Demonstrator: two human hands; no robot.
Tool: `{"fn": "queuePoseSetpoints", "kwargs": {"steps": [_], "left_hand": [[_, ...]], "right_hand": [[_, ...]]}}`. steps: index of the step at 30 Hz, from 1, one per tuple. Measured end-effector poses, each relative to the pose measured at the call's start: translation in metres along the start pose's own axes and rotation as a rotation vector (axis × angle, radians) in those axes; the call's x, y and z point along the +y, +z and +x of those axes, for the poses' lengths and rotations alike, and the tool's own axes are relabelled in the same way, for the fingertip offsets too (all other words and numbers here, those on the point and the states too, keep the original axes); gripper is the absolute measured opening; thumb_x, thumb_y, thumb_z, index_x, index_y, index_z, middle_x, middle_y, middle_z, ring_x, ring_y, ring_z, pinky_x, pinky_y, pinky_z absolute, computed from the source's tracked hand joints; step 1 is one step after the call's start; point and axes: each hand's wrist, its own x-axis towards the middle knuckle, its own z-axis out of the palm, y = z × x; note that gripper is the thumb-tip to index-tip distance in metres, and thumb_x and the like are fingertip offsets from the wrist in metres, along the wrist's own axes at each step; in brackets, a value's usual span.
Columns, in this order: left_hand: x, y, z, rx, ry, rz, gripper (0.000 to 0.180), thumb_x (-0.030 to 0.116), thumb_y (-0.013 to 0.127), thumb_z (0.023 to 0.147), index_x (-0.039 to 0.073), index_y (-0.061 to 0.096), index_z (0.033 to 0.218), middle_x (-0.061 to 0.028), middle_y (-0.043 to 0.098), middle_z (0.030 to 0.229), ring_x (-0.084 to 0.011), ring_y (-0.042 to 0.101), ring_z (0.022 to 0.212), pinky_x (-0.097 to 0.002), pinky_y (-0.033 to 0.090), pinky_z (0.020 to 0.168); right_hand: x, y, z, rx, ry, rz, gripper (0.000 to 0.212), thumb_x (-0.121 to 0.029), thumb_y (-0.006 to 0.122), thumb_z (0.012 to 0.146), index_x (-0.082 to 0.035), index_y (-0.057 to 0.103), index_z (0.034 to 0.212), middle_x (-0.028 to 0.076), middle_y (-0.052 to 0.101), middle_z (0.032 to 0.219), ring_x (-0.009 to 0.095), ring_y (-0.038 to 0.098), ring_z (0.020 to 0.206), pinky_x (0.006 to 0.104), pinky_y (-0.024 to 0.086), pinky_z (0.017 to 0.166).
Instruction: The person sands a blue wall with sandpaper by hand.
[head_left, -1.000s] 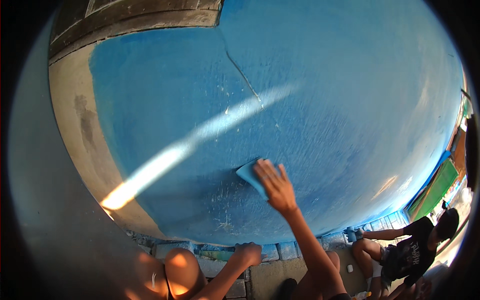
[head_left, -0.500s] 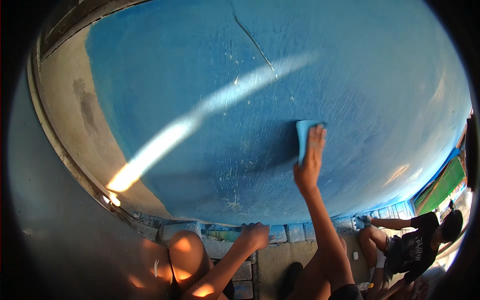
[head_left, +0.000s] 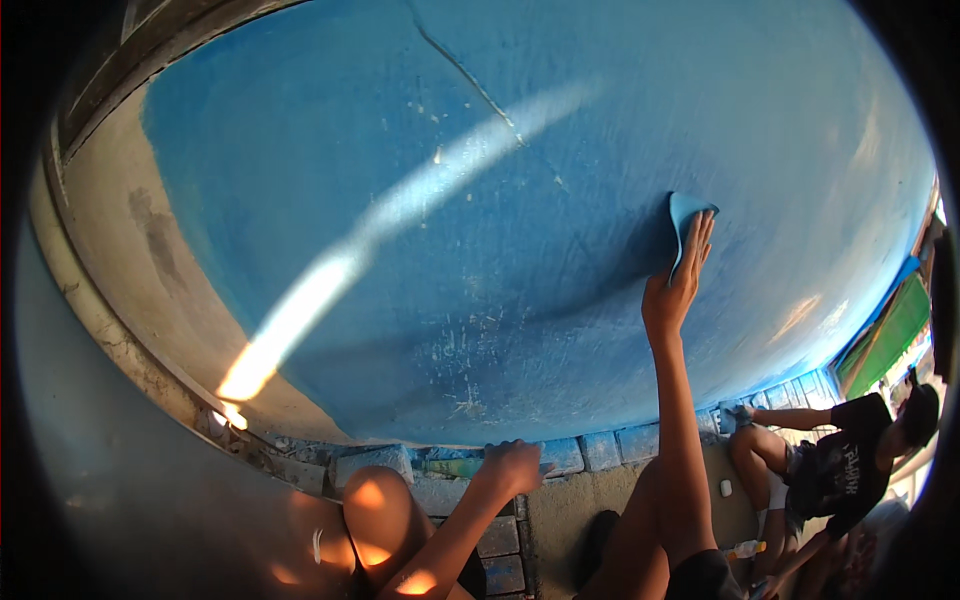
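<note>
Gripped sheet (head_left: 684, 210) in right hand (head_left: 677, 292) at wall (head_left: 560, 250), risking a slip by snagging its curled edge; couldn't tell grip of left hand (head_left: 514, 466).

Your head-worn left fisheye looks forward and down — close before the blue-painted wall (head_left: 560, 240) — taking in your bent left knee (head_left: 380, 510) below and a co-worker (head_left: 835, 470) farther off at the right.

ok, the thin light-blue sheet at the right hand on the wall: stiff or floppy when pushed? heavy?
The thin light-blue sheet is probably flexible, since its free edge curves, but not limp: that edge seems to stand up without drooping. It's likely light, as it looks thin and only the bare right hand is on it.
</note>
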Motion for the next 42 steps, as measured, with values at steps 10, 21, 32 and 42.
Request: {"fn": "queuePoseSetpoints", "kwargs": {"steps": [10,21,32,42], "left_hand": [[0.007,-0.014,0.002,-0.119,-0.002,0.135,0.059,0.051,0.043,0.092,0.005,0.048,0.128,-0.021,0.06,0.112,-0.0366,0.057,0.104,-0.0465,0.045,0.09],[0.017,0.011,0.012,-0.162,-0.043,0.124,0.058,0.056,0.045,0.089,0.014,0.049,0.13,-0.0238,0.06,0.109,-0.0407,0.058,0.1,-0.0447,0.045,0.088],[-0.052,0.013,0.043,-0.178,0.038,-0.241,0.064,0.05,0.054,0.088,0.005,0.044,0.133,-0.0181,0.054,0.125,-0.0261,0.053,0.112,-0.0338,0.04,0.095],[-0.016,-0.045,0.016,0.107,0.527,-1.881,0.099,0.074,0.046,0.076,0.003,0.024,0.142,-0.0189,0.032,0.143,-0.0409,0.029,0.132,-0.0632,0.024,0.103]], "right_hand": [[-0.081,0.035,-0.075,-0.525,-0.391,0.217,0.052,-0.008,0.043,0.09,-0.006,0.033,0.14,0.009,0.031,0.147,0.025,0.027,0.137,0.042,0.025,0.112],[0.023,-0.037,0.01,-0.054,0.157,0.157,0.062,0.005,0.049,0.08,-0.002,0.033,0.139,0.012,0.033,0.145,0.026,0.029,0.136,0.0419,0.027,0.111],[-0.075,0.003,-0.095,-0.718,-0.241,0.558,0.038,-0.005,0.051,0.082,-0.002,0.053,0.12,0.015,0.048,0.133,0.028,0.043,0.126,0.0375,0.041,0.101],[-0.02,-0.042,-0.057,-1.111,-0.005,0.603,0.031,-0.015,0.069,0.071,-0.005,0.065,0.1,0.017,0.065,0.099,0.034,0.062,0.094,0.0424,0.052,0.078]]}}
